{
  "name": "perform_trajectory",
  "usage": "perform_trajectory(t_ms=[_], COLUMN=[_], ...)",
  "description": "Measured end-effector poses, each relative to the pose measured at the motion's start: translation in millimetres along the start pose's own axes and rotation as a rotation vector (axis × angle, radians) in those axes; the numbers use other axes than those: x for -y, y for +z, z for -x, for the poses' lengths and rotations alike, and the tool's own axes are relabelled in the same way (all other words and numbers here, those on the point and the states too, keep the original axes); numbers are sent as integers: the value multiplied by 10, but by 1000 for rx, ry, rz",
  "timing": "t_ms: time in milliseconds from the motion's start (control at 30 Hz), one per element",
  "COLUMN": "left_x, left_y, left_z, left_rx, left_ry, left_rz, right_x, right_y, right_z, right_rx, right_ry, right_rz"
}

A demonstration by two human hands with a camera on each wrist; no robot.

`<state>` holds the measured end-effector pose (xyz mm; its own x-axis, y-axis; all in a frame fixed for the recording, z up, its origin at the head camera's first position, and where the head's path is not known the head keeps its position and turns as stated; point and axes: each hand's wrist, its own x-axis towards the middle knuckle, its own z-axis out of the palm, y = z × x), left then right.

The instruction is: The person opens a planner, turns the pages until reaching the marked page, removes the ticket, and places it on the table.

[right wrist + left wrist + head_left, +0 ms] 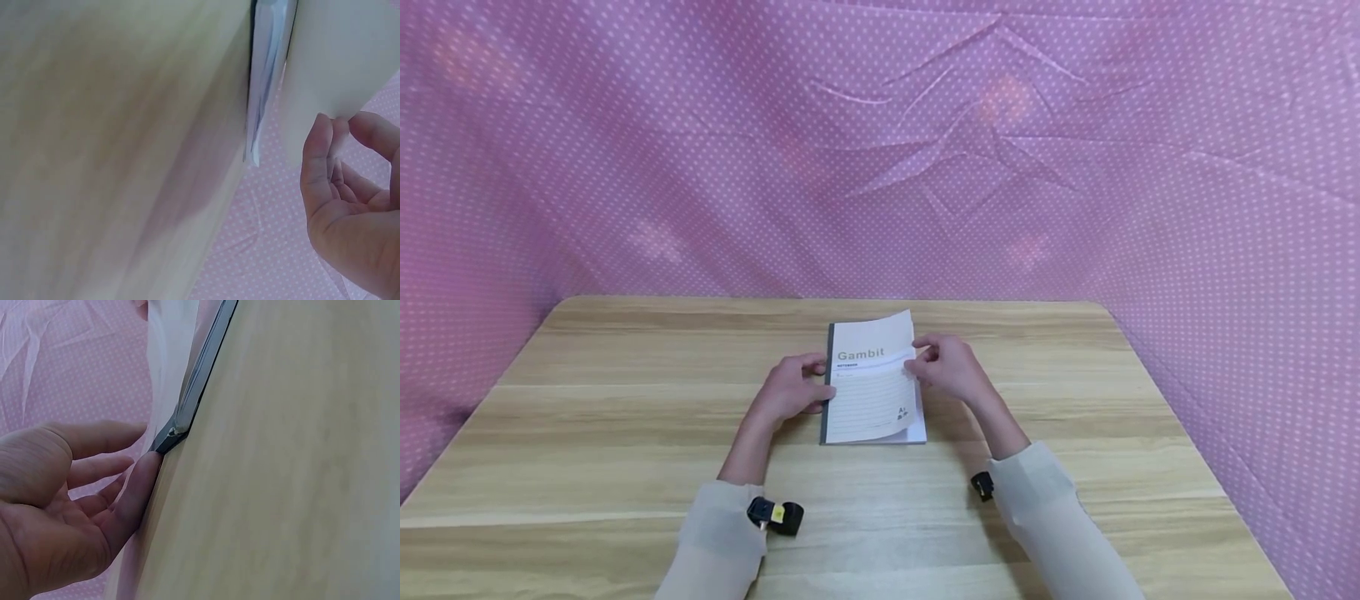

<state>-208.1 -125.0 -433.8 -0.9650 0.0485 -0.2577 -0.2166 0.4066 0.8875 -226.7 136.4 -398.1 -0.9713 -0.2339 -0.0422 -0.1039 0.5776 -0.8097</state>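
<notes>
A notebook (868,367) with a pale cover and a dark spine lies on the wooden table. Its front cover is partly lifted along the right edge and bows upward, with white pages showing below. My right hand (949,365) pinches that cover edge between thumb and fingertips; in the right wrist view the cover (337,56) rises from the fingers. At the spine, my left hand (788,387) rests with its thumb on the notebook's left edge and its fingers loosely bent beside it. The left wrist view shows the thumb right against the dark spine (200,375).
The wooden table (625,417) has rounded far corners. Pink dotted cloth (880,167) hangs behind it and along both sides. Black devices with straps sit on the left wrist (775,514) and right wrist (982,485).
</notes>
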Motion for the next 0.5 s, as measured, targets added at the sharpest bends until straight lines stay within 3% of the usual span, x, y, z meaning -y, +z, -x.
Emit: perform_trajectory(t_ms=[500], left_x=[1], left_y=[32], left_z=[-42], left_rx=[-17], left_ry=[-28], left_rz=[-38], right_x=[65], right_y=[0], right_z=[15], right_rx=[30], right_ry=[-21], right_rz=[-54])
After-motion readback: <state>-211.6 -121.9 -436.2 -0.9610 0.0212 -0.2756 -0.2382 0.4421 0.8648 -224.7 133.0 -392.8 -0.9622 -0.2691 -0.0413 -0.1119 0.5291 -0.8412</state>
